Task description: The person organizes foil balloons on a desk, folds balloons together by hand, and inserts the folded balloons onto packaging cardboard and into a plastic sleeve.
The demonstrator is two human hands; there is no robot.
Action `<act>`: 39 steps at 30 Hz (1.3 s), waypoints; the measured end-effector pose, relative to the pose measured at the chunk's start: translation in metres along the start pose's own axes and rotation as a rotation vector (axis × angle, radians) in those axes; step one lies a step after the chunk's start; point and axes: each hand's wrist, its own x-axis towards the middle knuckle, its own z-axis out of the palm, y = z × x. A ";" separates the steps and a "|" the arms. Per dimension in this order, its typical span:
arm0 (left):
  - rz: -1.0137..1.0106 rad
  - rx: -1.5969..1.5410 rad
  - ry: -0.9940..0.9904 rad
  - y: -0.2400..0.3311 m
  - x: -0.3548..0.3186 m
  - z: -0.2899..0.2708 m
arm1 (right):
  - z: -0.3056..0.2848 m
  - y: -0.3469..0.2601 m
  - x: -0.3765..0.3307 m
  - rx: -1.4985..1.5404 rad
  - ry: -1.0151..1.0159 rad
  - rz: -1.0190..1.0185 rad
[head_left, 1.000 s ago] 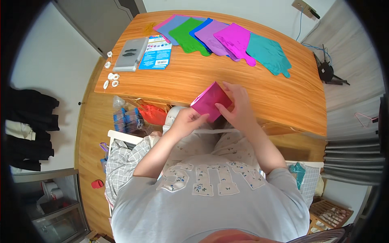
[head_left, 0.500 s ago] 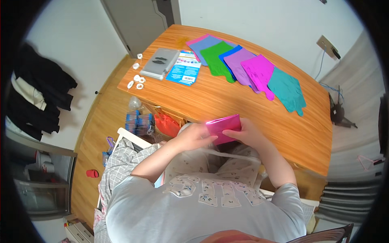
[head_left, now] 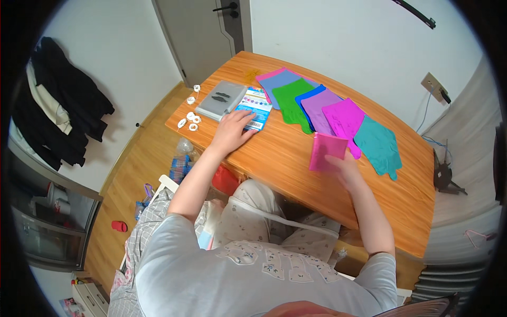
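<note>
My right hand (head_left: 346, 170) grips a folded, flat pink foil piece (head_left: 323, 153) over the table, thumb across its face. My left hand (head_left: 232, 131) reaches over the near edge of a blue and white printed card (head_left: 259, 116), its fingers stretched out and touching it. Right of the card lies a fanned row of flat, tabbed foil pieces, much like uninflated balloons: light blue (head_left: 274, 87), green (head_left: 293, 103), dark blue (head_left: 302, 105), lilac (head_left: 319, 108), magenta (head_left: 343, 117) and teal (head_left: 379, 145). The pink piece is just in front of the magenta one.
A clear grey plastic case (head_left: 221, 100) with dark scraps on it adjoins the card. Several white ribbon rolls (head_left: 193, 117) sit along the table's (head_left: 269, 153) left edge. Beyond the right edge stands a black device (head_left: 446, 171) with cables. A red bag (head_left: 226, 180) hangs below the front edge.
My left hand has let go of the pink foil piece and gone forward left to the card. My right hand has carried the piece forward and right. The view has tilted up.
</note>
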 end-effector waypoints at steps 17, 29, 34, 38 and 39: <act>0.130 0.001 0.219 -0.007 0.016 0.006 | -0.060 0.006 0.015 0.213 0.121 0.016; -0.571 -1.256 0.384 0.230 0.062 0.111 | -0.126 0.006 0.026 0.164 0.041 -0.224; -0.652 -2.067 -0.050 0.261 0.081 0.141 | -0.134 -0.003 0.015 0.048 0.058 -0.294; -0.693 -2.269 -0.251 0.256 0.086 0.133 | -0.134 -0.011 0.006 0.054 0.034 -0.283; -0.694 -2.269 -0.246 0.255 0.084 0.130 | -0.135 -0.012 0.004 0.033 0.019 -0.263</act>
